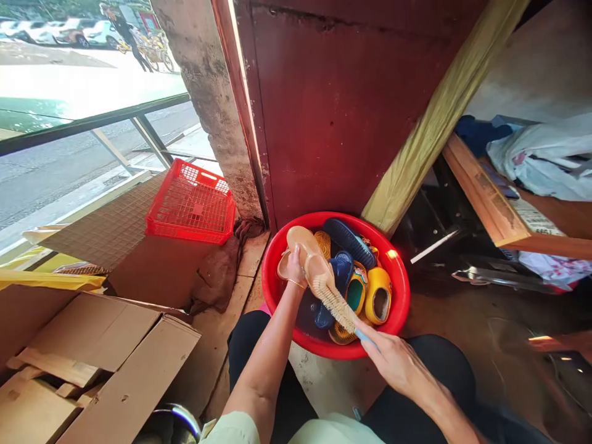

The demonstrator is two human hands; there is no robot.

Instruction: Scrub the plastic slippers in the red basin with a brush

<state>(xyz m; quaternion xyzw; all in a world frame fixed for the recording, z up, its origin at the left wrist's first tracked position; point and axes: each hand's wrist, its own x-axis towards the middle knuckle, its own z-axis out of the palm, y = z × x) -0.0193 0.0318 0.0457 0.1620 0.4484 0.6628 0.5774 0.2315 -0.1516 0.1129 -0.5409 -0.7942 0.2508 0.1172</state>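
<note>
My left hand (296, 266) grips a tan sandal (305, 243), sole side down, over a red plastic basin (402, 290). In my right hand (393, 357) is the blue handle of a scrub brush (337, 305) with pale bristles. The brush's far end lies against the sandal's near end. Below, the basin holds several pieces of footwear: a dark slipper (345, 237), a navy blue shoe (341, 268), a yellow slipper (379, 296) and one with a green inside (355, 293). Dark water partly shows at the basin's left.
A red plastic crate (194, 209) rests left of the basin, near a brown cloth (219, 277). Cardboard boxes (124, 370) with wood pieces sit at lower left, beside a metal pot (178, 419). Behind stands a dark red door (333, 111); a wooden drawer (485, 191) juts out at right.
</note>
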